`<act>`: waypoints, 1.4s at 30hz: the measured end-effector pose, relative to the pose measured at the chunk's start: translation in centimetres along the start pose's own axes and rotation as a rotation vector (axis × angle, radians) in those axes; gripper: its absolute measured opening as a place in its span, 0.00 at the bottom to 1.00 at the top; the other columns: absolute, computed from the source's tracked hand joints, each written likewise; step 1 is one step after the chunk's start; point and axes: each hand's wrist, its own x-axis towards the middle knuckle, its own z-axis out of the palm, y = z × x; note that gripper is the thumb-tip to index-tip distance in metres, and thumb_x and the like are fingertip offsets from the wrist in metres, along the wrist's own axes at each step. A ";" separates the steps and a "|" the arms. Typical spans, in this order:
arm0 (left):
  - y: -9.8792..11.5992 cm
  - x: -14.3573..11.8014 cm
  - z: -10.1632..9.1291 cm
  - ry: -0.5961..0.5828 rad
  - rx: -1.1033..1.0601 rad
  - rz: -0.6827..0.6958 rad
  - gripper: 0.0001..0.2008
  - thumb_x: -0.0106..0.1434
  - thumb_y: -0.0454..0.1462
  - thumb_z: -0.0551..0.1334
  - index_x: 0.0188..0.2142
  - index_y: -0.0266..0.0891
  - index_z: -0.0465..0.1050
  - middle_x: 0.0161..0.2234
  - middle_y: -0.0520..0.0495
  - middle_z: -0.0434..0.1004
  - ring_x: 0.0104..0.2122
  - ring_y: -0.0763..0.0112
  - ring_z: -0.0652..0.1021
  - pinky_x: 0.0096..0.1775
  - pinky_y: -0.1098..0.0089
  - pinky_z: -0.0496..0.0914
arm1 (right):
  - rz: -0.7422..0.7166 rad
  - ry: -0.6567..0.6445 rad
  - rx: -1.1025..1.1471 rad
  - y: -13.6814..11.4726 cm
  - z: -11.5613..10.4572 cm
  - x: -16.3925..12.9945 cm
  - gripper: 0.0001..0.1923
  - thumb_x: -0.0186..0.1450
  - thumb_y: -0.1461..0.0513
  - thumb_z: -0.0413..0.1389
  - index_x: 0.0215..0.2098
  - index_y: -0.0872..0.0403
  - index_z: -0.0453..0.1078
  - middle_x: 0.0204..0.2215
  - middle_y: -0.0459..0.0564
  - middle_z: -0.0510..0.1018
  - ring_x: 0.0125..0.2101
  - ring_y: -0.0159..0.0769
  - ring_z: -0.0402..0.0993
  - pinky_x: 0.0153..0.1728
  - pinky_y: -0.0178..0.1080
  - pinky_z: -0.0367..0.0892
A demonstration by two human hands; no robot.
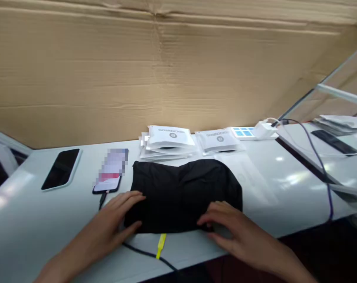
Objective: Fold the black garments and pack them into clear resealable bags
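Note:
A piece of black fabric (184,192) lies spread on the white table in front of me, its right end rounded and its left end straighter. My left hand (119,216) rests at its left edge, thumb and fingers apart, fingertips on the cloth. Over the lower right part of the fabric is my right hand (225,224), its fingers curled and spaced from the thumb, touching the cloth near its front edge. Whether the right fingers pinch any cloth is hard to see. A yellow tag (161,246) on a black cable (143,252) pokes out below the fabric.
Behind the fabric sit a stack of white printed pouches (169,141) and another pouch (218,140). A power strip (243,133) with a charger is at the back right. Two phones, one dark (61,168) and one lit (111,173), lie left. A cardboard wall (137,78) stands behind.

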 end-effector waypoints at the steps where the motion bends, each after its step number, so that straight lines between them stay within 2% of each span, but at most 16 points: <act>1: 0.1 -0.1 0.1 -0.015 0.012 0.010 0.18 0.64 0.41 0.62 0.53 0.47 0.70 0.49 0.46 0.76 0.48 0.61 0.77 0.49 0.65 0.73 | 0.000 -0.036 -0.010 -0.1 0.1 -0.3 0.16 0.63 0.70 0.53 0.45 0.46 0.72 0.42 0.44 0.76 0.47 0.36 0.70 0.53 0.40 0.61; 4: 1.0 -0.8 -0.4 -0.130 -0.003 0.056 0.11 0.63 0.39 0.62 0.46 0.48 0.75 0.39 0.49 0.79 0.41 0.64 0.78 0.43 0.68 0.74 | -0.001 -0.105 -0.047 -0.3 0.8 -1.2 0.18 0.61 0.73 0.55 0.42 0.46 0.73 0.41 0.42 0.77 0.46 0.35 0.70 0.54 0.40 0.60; 8: 3.2 -2.6 -2.0 -0.226 -0.070 0.065 0.06 0.61 0.41 0.65 0.38 0.48 0.78 0.34 0.50 0.79 0.38 0.64 0.78 0.42 0.69 0.73 | -0.017 -0.166 -0.063 -0.3 0.6 -1.7 0.13 0.59 0.69 0.62 0.39 0.46 0.74 0.40 0.42 0.77 0.46 0.36 0.70 0.52 0.39 0.62; 10: 3.8 -2.9 -2.5 -0.289 -0.113 0.044 0.04 0.60 0.41 0.66 0.36 0.48 0.78 0.32 0.51 0.79 0.36 0.65 0.78 0.40 0.70 0.73 | -0.030 -0.114 -0.055 0.3 -0.5 -1.4 0.09 0.62 0.65 0.61 0.40 0.47 0.74 0.39 0.43 0.78 0.45 0.36 0.71 0.51 0.39 0.64; 12: 3.5 -2.1 -2.8 -0.309 -0.141 0.023 0.05 0.63 0.40 0.63 0.37 0.48 0.78 0.34 0.52 0.79 0.36 0.66 0.78 0.40 0.71 0.72 | -0.032 0.032 -0.061 1.8 -2.2 -0.3 0.07 0.66 0.60 0.57 0.43 0.47 0.74 0.40 0.45 0.78 0.44 0.36 0.73 0.49 0.39 0.66; 14: 2.4 0.0 -2.9 -0.231 -0.123 -0.003 0.10 0.68 0.41 0.57 0.42 0.48 0.77 0.39 0.51 0.79 0.39 0.67 0.79 0.42 0.72 0.72 | -0.015 0.240 -0.099 3.8 -4.2 1.6 0.11 0.68 0.56 0.54 0.45 0.47 0.74 0.43 0.48 0.79 0.45 0.39 0.74 0.48 0.41 0.67; 16: 0.5 2.8 -2.8 -0.084 -0.055 -0.029 0.14 0.70 0.45 0.53 0.44 0.45 0.75 0.43 0.49 0.78 0.40 0.66 0.78 0.43 0.70 0.72 | 0.095 0.466 -0.155 6.1 -5.9 3.8 0.13 0.66 0.54 0.54 0.45 0.48 0.74 0.44 0.50 0.79 0.45 0.42 0.75 0.48 0.43 0.68; 17: -0.5 4.3 -2.6 -0.018 -0.006 -0.044 0.16 0.70 0.46 0.52 0.45 0.43 0.74 0.46 0.47 0.77 0.40 0.65 0.78 0.43 0.70 0.72 | 0.131 0.523 -0.171 7.2 -6.5 4.9 0.15 0.65 0.55 0.54 0.48 0.50 0.73 0.45 0.52 0.79 0.46 0.45 0.75 0.48 0.46 0.68; 20: -3.4 8.0 -1.8 0.089 0.165 -0.149 0.20 0.68 0.47 0.51 0.53 0.41 0.69 0.51 0.44 0.72 0.36 0.65 0.78 0.40 0.66 0.72 | 0.163 0.577 -0.208 9.5 -7.1 7.4 0.18 0.62 0.56 0.58 0.49 0.50 0.73 0.44 0.54 0.80 0.46 0.50 0.75 0.49 0.52 0.67; 22: -4.7 9.3 -1.3 0.106 0.213 -0.186 0.19 0.66 0.47 0.54 0.50 0.40 0.71 0.45 0.44 0.74 0.34 0.63 0.78 0.36 0.66 0.71 | 0.149 0.570 -0.219 10.3 -6.8 8.3 0.15 0.60 0.57 0.60 0.45 0.49 0.76 0.41 0.52 0.82 0.44 0.50 0.76 0.48 0.53 0.67; 25: -5.5 9.7 -1.2 0.106 0.225 -0.185 0.17 0.65 0.47 0.54 0.45 0.41 0.73 0.37 0.47 0.73 0.32 0.63 0.77 0.34 0.67 0.70 | 0.113 0.578 -0.217 10.4 -6.4 8.6 0.06 0.59 0.60 0.59 0.35 0.48 0.77 0.37 0.49 0.83 0.43 0.49 0.76 0.48 0.53 0.66; 28: -5.4 8.7 -2.1 0.141 0.207 -0.165 0.17 0.66 0.48 0.53 0.40 0.42 0.74 0.37 0.47 0.71 0.31 0.65 0.75 0.35 0.67 0.70 | 0.053 0.632 -0.198 9.5 -6.6 7.9 0.05 0.61 0.60 0.56 0.33 0.48 0.75 0.36 0.49 0.81 0.43 0.47 0.75 0.48 0.52 0.66; 31: -4.9 6.6 -3.4 0.195 0.156 -0.073 0.15 0.66 0.47 0.54 0.37 0.41 0.73 0.40 0.46 0.71 0.38 0.64 0.75 0.42 0.65 0.71 | -0.035 0.680 -0.180 8.1 -6.8 6.1 0.05 0.62 0.60 0.54 0.33 0.49 0.72 0.36 0.49 0.80 0.41 0.44 0.74 0.48 0.48 0.66; 33: -4.5 4.7 -3.7 0.173 0.152 -0.034 0.12 0.67 0.45 0.54 0.38 0.42 0.72 0.43 0.46 0.72 0.43 0.63 0.75 0.45 0.65 0.71 | -0.098 0.682 -0.183 7.5 -6.3 4.5 0.05 0.62 0.61 0.53 0.32 0.49 0.71 0.35 0.49 0.79 0.41 0.43 0.74 0.47 0.47 0.66; 38: -3.2 -0.2 -2.2 0.036 0.250 0.022 0.11 0.67 0.45 0.56 0.40 0.45 0.75 0.43 0.46 0.77 0.41 0.62 0.78 0.41 0.66 0.73 | -0.153 0.509 -0.322 8.4 -3.3 0.6 0.08 0.63 0.67 0.51 0.33 0.49 0.71 0.36 0.49 0.79 0.42 0.43 0.73 0.44 0.48 0.66; 42: -0.6 -2.9 -0.8 0.103 0.260 0.006 0.11 0.67 0.44 0.58 0.43 0.46 0.76 0.42 0.46 0.79 0.41 0.62 0.79 0.42 0.67 0.74 | -0.106 0.446 -0.366 8.3 -1.3 -1.4 0.10 0.64 0.65 0.52 0.40 0.48 0.73 0.40 0.50 0.80 0.47 0.46 0.72 0.47 0.52 0.65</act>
